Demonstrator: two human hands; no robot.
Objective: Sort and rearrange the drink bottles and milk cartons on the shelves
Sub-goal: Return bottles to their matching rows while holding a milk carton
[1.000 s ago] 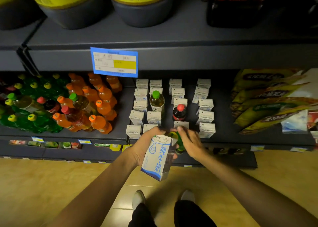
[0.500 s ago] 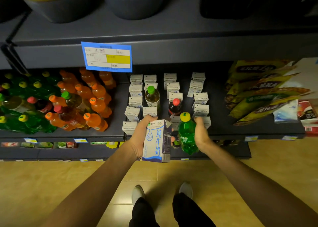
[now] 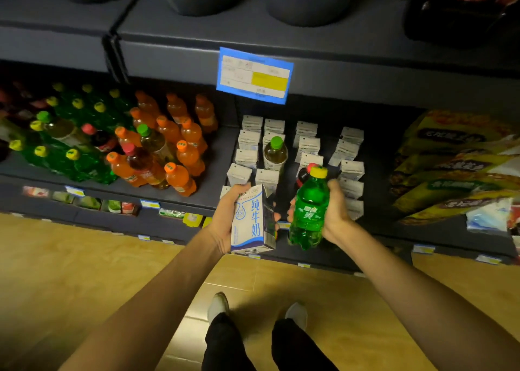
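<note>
Gripping a white and blue milk carton (image 3: 250,221), the left hand (image 3: 225,224) has its palm against the carton's left face and its thumb curled over the top edge, holding it upright in front of the shelf edge. Just to the right of that hold, the right hand (image 3: 336,213) is wrapped round a green bottle with a yellow cap (image 3: 309,210), fingertips showing on its left side; the bottle leans slightly, its cap tipped away from the person. Carton and bottle are close together but apart.

Below both hands are the person's dark trouser legs and pale shoes (image 3: 218,304) on a wooden floor (image 3: 84,272).

Just beyond the two hands, on the dark shelf (image 3: 216,190), stand rows of small white milk cartons (image 3: 306,145). Among them, straight behind the held carton, stands a pale tea bottle with a green cap (image 3: 275,153), and behind the held bottle a dark bottle with a red cap (image 3: 305,173), mostly hidden.

Farther left of the left hand stand orange bottles (image 3: 180,179) mixed with other drinks, then green bottles with yellow caps (image 3: 73,162). Right of the right hand lie yellow snack bags (image 3: 450,173). Above hangs a blue price tag (image 3: 254,75).
</note>
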